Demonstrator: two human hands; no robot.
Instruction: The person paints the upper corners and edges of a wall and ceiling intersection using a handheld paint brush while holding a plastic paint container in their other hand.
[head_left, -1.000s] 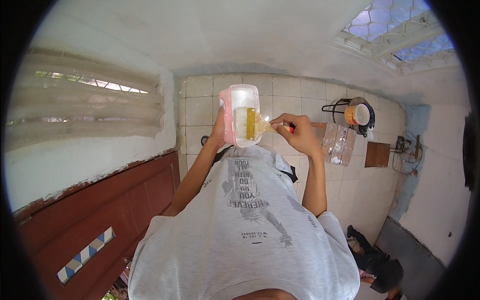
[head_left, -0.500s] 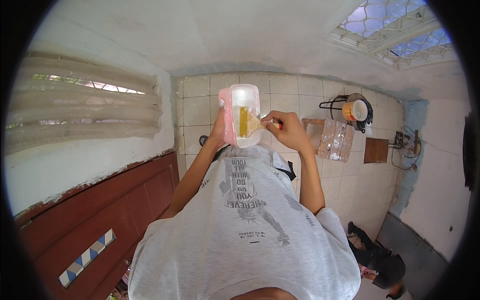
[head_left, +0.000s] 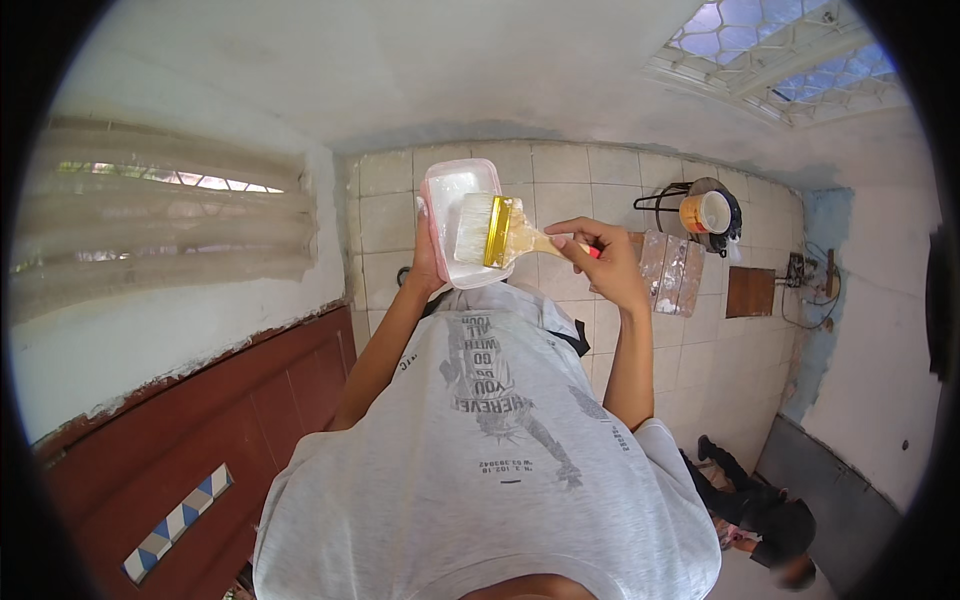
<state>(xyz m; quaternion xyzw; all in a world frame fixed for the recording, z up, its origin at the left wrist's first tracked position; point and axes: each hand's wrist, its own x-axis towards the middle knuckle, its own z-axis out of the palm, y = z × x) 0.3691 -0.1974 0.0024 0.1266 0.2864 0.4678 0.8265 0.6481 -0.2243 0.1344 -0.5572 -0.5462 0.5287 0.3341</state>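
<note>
In front of my body I hold a pinkish plastic tub (head_left: 448, 185) with white paint inside. My left hand (head_left: 427, 250) grips its left side. A wide paintbrush (head_left: 495, 232) with a gold metal band lies over the tub's right half, its pale bristles pointing left over the paint. My right hand (head_left: 598, 262) is closed round the brush's wooden handle, which has a red end. Whether the bristles touch the paint I cannot tell.
To the right, a bucket (head_left: 712, 212) sits on a dark round stool, near a paint-spattered wooden stool (head_left: 668, 272). A brown panel (head_left: 751, 292) lies by the wall wires. A person in black (head_left: 770, 525) is at lower right. A red-brown door (head_left: 230, 420) stands left.
The brush has lifted out of the tub and moved right, so its bristles now show. The tub has shifted slightly left and tilted.
</note>
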